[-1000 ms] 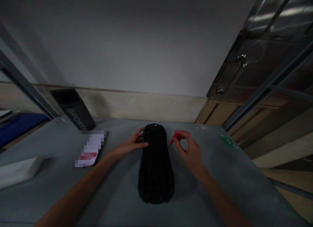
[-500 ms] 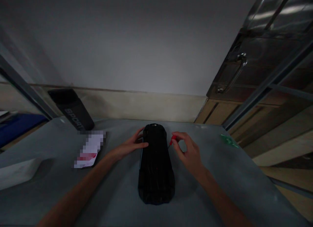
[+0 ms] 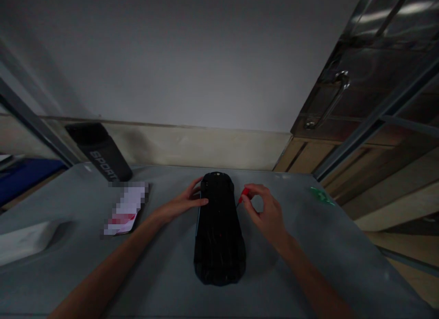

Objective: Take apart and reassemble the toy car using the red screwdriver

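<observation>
A black toy car [image 3: 220, 236], its dark flat underside apparently facing up, lies lengthwise on the grey table [image 3: 164, 278]. My left hand [image 3: 187, 199] grips its far left side, thumb on top and fingers along the edge. On the other side, my right hand [image 3: 264, 209] pinches the red handle of a small screwdriver [image 3: 244, 194] between thumb and fingertips. The screwdriver's thin shaft slants down to the car's right edge. Whether its tip touches the car, I cannot tell in this dim light.
To the left lie a phone [image 3: 128, 207] with a lit, blurred screen and a white object [image 3: 29, 241]. A dark bottle marked SPORT [image 3: 103, 154] stands at the back left. Near the right edge is a green wrapper [image 3: 321, 196]. Behind the table rises a wall [image 3: 192, 72].
The view has shifted very slightly. Both hands, the car and the screwdriver keep nearly the same places; my right hand's grip on the red handle looks almost unchanged.
</observation>
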Demonstrator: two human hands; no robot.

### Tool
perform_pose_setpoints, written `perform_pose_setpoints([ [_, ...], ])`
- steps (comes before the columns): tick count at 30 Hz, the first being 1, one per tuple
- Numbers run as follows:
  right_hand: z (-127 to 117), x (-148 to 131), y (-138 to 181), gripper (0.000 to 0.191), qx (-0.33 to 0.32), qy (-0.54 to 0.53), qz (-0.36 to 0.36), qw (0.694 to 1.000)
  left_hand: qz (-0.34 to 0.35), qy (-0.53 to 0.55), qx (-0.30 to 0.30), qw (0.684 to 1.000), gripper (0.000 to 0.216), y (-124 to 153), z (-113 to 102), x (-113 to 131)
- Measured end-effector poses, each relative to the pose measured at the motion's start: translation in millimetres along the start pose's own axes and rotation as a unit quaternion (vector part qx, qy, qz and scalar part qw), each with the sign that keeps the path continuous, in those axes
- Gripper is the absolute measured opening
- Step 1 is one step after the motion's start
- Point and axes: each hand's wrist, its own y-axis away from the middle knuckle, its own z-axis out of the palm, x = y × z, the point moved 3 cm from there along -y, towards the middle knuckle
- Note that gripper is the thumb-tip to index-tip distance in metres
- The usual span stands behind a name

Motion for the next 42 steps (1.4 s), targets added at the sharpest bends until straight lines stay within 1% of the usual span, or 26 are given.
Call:
perform_pose_setpoints([
  [4,0,-2,-1,0.021,-0.013,-0.018,0.000,1.000,0.003,0.007,0.002,1.000,0.104,1,2,3],
  [7,3,-2,-2,0.026,-0.021,-0.012,-0.002,1.000,-0.001,0.010,0.003,1.000,0.103,1,3,4],
  [13,3,-3,-3,0.033,-0.018,-0.026,-0.018,0.999,0.024,0.010,-0.011,1.000,0.102,-4,1,-2],
  [17,2,-4,-4,0.036,-0.030,-0.045,0.001,0.999,0.030,0.012,-0.009,0.999,0.100,-6,-2,-6],
  [21,3,-5,-3,0.038,-0.058,-0.068,0.011,0.996,0.028,0.016,-0.012,0.999,0.099,-5,-2,-6],
  [25,1,-5,-4,0.035,-0.062,-0.045,0.005,0.997,0.023,0.019,-0.014,0.999,0.099,-3,-1,-5],
  [30,2,-1,-5,0.031,-0.057,0.035,-0.040,0.997,0.034,0.004,-0.014,0.999,0.100,-5,-3,-8],
  [34,2,-2,-5,0.031,-0.065,0.011,-0.028,0.997,0.031,-0.001,-0.012,0.999,0.101,-7,-6,-11],
  [38,2,-5,-6,0.040,-0.099,0.004,-0.028,0.995,0.023,0.007,-0.011,1.000,0.104,-6,-5,-10],
  [42,0,-6,-7,0.047,-0.110,-0.002,-0.019,0.994,0.018,0.012,-0.008,1.000,0.105,-5,-3,-8],
])
